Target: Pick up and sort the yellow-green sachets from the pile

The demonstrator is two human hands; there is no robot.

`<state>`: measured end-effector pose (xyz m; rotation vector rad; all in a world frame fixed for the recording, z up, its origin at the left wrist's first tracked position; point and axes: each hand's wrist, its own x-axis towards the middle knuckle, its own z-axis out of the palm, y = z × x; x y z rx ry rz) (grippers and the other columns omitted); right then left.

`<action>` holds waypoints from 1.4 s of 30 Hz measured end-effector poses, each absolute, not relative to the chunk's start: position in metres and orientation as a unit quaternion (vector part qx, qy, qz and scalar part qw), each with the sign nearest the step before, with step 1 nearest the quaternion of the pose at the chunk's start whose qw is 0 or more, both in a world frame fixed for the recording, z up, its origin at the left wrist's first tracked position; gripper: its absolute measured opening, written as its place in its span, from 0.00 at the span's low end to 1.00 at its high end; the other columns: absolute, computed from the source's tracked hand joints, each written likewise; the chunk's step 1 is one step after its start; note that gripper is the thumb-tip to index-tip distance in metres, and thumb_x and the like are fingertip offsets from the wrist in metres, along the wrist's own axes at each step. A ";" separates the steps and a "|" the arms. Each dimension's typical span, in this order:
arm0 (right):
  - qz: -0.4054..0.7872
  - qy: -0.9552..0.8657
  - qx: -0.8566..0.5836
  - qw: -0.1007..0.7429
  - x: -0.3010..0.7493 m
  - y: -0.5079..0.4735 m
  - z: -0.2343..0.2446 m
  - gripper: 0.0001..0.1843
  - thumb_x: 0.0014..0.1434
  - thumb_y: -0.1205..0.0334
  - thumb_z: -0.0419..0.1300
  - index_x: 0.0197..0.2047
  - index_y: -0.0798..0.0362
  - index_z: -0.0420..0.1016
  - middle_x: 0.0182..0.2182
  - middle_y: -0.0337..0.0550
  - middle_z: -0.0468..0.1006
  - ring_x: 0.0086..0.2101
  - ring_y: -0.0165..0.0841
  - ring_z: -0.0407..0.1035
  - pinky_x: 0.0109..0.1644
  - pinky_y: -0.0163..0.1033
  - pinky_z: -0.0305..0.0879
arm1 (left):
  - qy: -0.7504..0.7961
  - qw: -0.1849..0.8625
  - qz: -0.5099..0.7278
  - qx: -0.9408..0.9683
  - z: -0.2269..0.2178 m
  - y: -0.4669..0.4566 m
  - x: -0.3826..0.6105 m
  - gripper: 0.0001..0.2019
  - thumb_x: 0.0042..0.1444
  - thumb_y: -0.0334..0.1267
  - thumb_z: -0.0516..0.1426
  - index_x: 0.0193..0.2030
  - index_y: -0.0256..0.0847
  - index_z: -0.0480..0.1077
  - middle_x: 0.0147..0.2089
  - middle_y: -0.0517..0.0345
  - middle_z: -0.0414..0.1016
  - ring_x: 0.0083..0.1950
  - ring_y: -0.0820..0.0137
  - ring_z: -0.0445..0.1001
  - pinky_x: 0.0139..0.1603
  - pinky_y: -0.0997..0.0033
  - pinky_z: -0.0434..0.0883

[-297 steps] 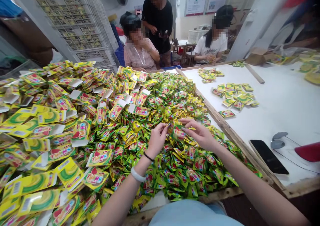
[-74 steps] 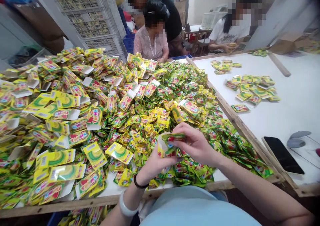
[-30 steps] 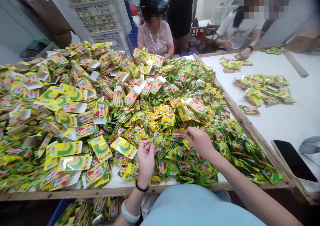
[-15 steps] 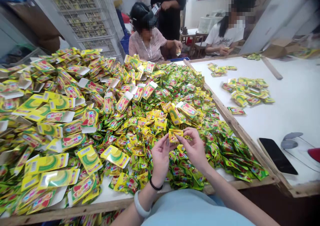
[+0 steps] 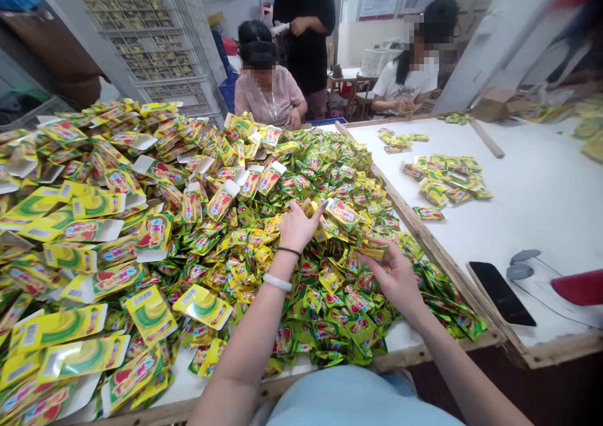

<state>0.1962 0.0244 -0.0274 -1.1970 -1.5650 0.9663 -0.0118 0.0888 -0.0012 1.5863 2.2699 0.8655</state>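
Observation:
My left hand (image 5: 300,226) reaches over the heap, thumb stretched out and apart from its partly hidden fingers. It is beside a small yellow carton (image 5: 321,226); whether it touches the carton I cannot tell. Between the thumb and fingers of my right hand (image 5: 396,276) is a small yellow sachet (image 5: 374,251), held just above the pile. Green and yellow sachets (image 5: 339,300) lie heaped under both hands. A printed carton with a white flap (image 5: 343,213) rests on the heap between them.
Many flat yellow cartons (image 5: 155,316) cover the left side. A wooden rail (image 5: 424,237) divides the heap from a white table (image 5: 541,206) with grouped cartons (image 5: 450,178), a phone (image 5: 502,293) and glasses (image 5: 521,266). Three people are across the table.
My hands have parted. The left has moved up and forward onto the heap, while the right has moved right with the yellow sachet. The view has shifted slightly.

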 end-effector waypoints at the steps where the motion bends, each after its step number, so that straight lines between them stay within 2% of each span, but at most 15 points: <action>1: 0.371 -0.655 -0.491 0.438 0.198 0.022 -0.028 0.15 0.54 0.54 0.62 0.43 0.51 0.70 0.34 0.42 0.77 0.30 0.34 0.71 0.33 0.38 0.68 | 0.780 0.114 0.263 0.556 -0.002 0.096 -0.010 0.41 0.48 0.61 0.54 0.57 0.25 0.55 0.46 0.28 0.71 0.53 0.43 0.66 0.51 0.47 0.61; 3: 0.366 -0.670 -0.491 0.418 0.203 0.018 -0.030 0.13 0.55 0.55 0.61 0.41 0.51 0.70 0.34 0.42 0.77 0.28 0.33 0.69 0.31 0.38 0.67 | 0.763 0.102 0.250 0.588 -0.006 0.098 -0.004 0.41 0.46 0.54 0.58 0.59 0.25 0.53 0.50 0.28 0.70 0.58 0.42 0.62 0.55 0.44 0.56; 6: 0.442 -0.607 -0.475 0.458 0.211 0.018 -0.028 0.14 0.53 0.55 0.63 0.41 0.50 0.67 0.30 0.39 0.75 0.23 0.30 0.67 0.24 0.36 0.66 | 0.703 0.141 0.361 0.596 -0.016 0.073 0.003 0.31 0.49 0.41 0.57 0.59 0.33 0.56 0.56 0.37 0.67 0.59 0.50 0.62 0.60 0.49 0.53; 9: 0.547 -0.529 -0.417 0.497 0.212 0.024 -0.011 0.17 0.53 0.57 0.63 0.43 0.48 0.63 0.22 0.33 0.71 0.18 0.29 0.65 0.20 0.35 0.66 | 0.594 0.330 0.497 0.540 -0.023 0.034 0.002 0.18 0.53 0.40 0.54 0.50 0.38 0.66 0.51 0.46 0.71 0.52 0.59 0.69 0.55 0.57 0.63; 12: 0.603 -0.533 -0.335 0.490 0.194 0.031 0.021 0.16 0.55 0.59 0.62 0.43 0.47 0.61 0.23 0.32 0.71 0.18 0.28 0.65 0.20 0.34 0.66 | 0.485 0.532 0.502 0.480 -0.020 0.003 0.000 0.15 0.50 0.43 0.58 0.42 0.38 0.68 0.42 0.50 0.75 0.42 0.62 0.74 0.46 0.62 0.69; 15: 0.555 -0.646 -0.270 0.448 0.168 0.034 0.046 0.10 0.54 0.63 0.62 0.40 0.49 0.66 0.31 0.37 0.72 0.25 0.27 0.68 0.26 0.33 0.67 | 0.467 0.583 0.464 0.475 -0.010 -0.017 0.002 0.16 0.46 0.43 0.62 0.39 0.37 0.67 0.34 0.56 0.74 0.34 0.67 0.72 0.38 0.68 0.70; 18: 0.416 -0.826 -0.232 0.302 0.154 0.028 0.055 0.09 0.53 0.74 0.59 0.37 0.52 0.71 0.33 0.41 0.71 0.35 0.30 0.67 0.38 0.35 0.65 | 0.475 0.553 0.426 0.536 0.002 -0.031 0.003 0.16 0.45 0.36 0.63 0.41 0.37 0.68 0.36 0.58 0.73 0.37 0.68 0.71 0.39 0.71 0.68; 22: 0.328 -0.909 -0.229 0.120 0.162 0.008 0.054 0.20 0.49 0.81 0.53 0.41 0.52 0.72 0.39 0.43 0.71 0.38 0.32 0.68 0.41 0.35 0.64 | 0.472 0.545 0.374 0.584 0.003 -0.048 0.001 0.22 0.43 0.26 0.60 0.48 0.40 0.67 0.45 0.57 0.73 0.45 0.65 0.71 0.46 0.69 0.67; 25: 0.407 -0.864 -0.255 0.151 0.176 -0.004 0.049 0.20 0.56 0.74 0.54 0.51 0.50 0.65 0.44 0.45 0.72 0.41 0.31 0.68 0.44 0.34 0.65 | 0.449 0.572 0.396 0.560 -0.007 -0.058 -0.004 0.31 0.44 0.25 0.59 0.57 0.43 0.60 0.56 0.54 0.67 0.56 0.62 0.66 0.57 0.66 0.62; 27: 0.434 -0.839 -0.254 0.208 0.184 -0.009 0.042 0.14 0.61 0.68 0.53 0.50 0.50 0.66 0.46 0.45 0.72 0.43 0.30 0.68 0.47 0.33 0.64 | 0.432 0.608 0.391 0.539 -0.014 -0.063 -0.008 0.36 0.45 0.26 0.60 0.61 0.44 0.54 0.57 0.51 0.66 0.59 0.61 0.63 0.59 0.64 0.60; 29: 0.421 -0.845 -0.239 0.229 0.188 -0.017 0.030 0.10 0.62 0.66 0.52 0.47 0.50 0.69 0.45 0.45 0.74 0.45 0.31 0.68 0.50 0.34 0.63 | 0.411 0.654 0.359 0.524 -0.019 -0.066 -0.009 0.41 0.46 0.28 0.60 0.66 0.44 0.46 0.55 0.50 0.67 0.58 0.61 0.65 0.58 0.62 0.62; 32: 0.422 -0.852 -0.257 0.175 0.189 -0.030 0.012 0.13 0.59 0.62 0.57 0.49 0.49 0.69 0.41 0.43 0.76 0.39 0.30 0.70 0.46 0.34 0.64 | 0.392 0.679 0.311 0.536 -0.021 -0.066 -0.004 0.50 0.48 0.32 0.61 0.68 0.44 0.30 0.52 0.50 0.69 0.53 0.63 0.68 0.56 0.61 0.63; 36: 0.426 -0.843 -0.283 0.168 0.202 -0.018 0.004 0.06 0.61 0.63 0.54 0.38 0.52 0.72 0.33 0.39 0.77 0.33 0.28 0.71 0.39 0.31 0.65 | 0.400 0.620 0.274 0.616 -0.020 -0.056 0.002 0.57 0.47 0.36 0.63 0.66 0.44 0.18 0.54 0.47 0.68 0.50 0.64 0.70 0.53 0.61 0.66; 39: 0.271 -0.842 -0.384 0.264 0.235 0.027 0.011 0.10 0.63 0.61 0.52 0.33 0.53 0.71 0.32 0.42 0.76 0.31 0.30 0.71 0.36 0.33 0.66 | 0.507 0.386 0.288 0.715 -0.027 -0.042 -0.007 0.44 0.51 0.37 0.59 0.68 0.49 0.34 0.66 0.46 0.52 0.65 0.57 0.55 0.63 0.53 0.55; 42: -0.009 -0.775 -0.535 0.337 0.264 0.072 0.012 0.17 0.60 0.54 0.54 0.49 0.54 0.68 0.49 0.53 0.71 0.33 0.35 0.71 0.35 0.39 0.67 | 0.602 0.117 0.248 0.750 -0.043 -0.026 -0.027 0.29 0.56 0.34 0.54 0.64 0.49 0.52 0.69 0.48 0.43 0.70 0.53 0.38 0.65 0.43 0.44</action>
